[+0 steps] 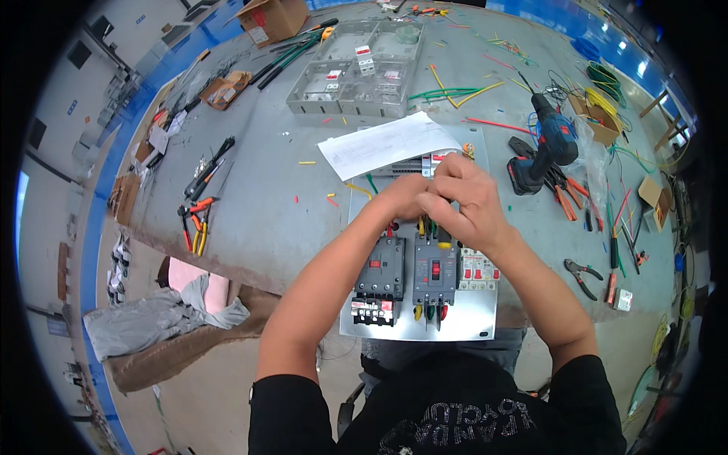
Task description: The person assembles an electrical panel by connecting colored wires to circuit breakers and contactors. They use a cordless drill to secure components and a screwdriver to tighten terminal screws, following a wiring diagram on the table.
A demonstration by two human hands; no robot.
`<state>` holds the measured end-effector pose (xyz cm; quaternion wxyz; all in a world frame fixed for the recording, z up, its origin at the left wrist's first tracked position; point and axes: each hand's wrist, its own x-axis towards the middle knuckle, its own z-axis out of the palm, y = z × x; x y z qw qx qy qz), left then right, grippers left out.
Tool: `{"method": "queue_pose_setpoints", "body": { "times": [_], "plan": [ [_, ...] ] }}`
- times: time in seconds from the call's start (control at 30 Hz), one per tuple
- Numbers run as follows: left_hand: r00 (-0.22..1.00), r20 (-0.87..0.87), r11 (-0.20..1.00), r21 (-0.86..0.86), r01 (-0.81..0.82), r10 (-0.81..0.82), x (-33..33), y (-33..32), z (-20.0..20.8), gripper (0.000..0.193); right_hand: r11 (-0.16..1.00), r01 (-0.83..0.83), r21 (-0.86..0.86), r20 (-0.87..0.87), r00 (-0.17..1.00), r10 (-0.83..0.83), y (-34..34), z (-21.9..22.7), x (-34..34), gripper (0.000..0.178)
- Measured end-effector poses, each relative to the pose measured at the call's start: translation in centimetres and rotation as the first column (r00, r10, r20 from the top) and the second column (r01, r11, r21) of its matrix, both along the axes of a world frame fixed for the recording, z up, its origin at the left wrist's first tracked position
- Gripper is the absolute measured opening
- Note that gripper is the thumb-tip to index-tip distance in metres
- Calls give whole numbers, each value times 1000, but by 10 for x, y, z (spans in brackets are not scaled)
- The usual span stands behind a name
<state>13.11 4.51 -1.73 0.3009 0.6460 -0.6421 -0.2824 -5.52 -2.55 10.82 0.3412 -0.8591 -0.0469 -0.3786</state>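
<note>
My left hand (408,197) and my right hand (469,201) meet above the far end of a molded-case circuit breaker (434,271). Both have their fingers pinched together; what lies between the fingertips is hidden. Short colored wires run under them into the breaker's far terminals. The breaker sits on a metal mounting plate (462,324), with a dark contactor (379,265) on its left and a row of white miniature breakers (479,267) on its right. Beyond my hands, a paper sheet (388,148) with a line drawing partly covers a terminal strip (406,168).
A cordless drill (550,144) stands at the right near orange-handled pliers (565,193). Diagonal cutters (582,277) lie nearer. Orange-handled tools (199,224) rest on the left. A clear compartment box (356,72) and a cardboard box (273,19) stand at the back. Wire scraps are scattered about.
</note>
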Motion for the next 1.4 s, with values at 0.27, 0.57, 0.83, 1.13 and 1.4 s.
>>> {"method": "queue_pose_setpoints", "body": {
  "times": [0.27, 0.57, 0.83, 1.13, 1.4],
  "plan": [
    [999, -8, 992, 125, 32, -32, -16, 28, 54, 41, 997, 72, -13, -66, 995, -72, 10, -6, 6, 33],
    [997, -4, 939, 337, 72, -75, -20, 27, 52, 88, 913, -407, 27, -512, 779, 362, -15, 49, -10, 72],
    [997, 61, 966, 251, -59, 45, -30, 41, 54, 77, 635, -768, 77, -768, 360, 529, -15, 88, 25, 42],
    [991, 120, 972, 233, 32, -62, -25, 34, 49, 72, 788, -613, 64, -666, 562, 491, 3, 73, 22, 29],
    [995, 17, 994, -56, 96, -96, -10, 57, 55, 37, 957, -288, -28, -524, 820, 231, 28, 62, 12, 31]
  ]
}}
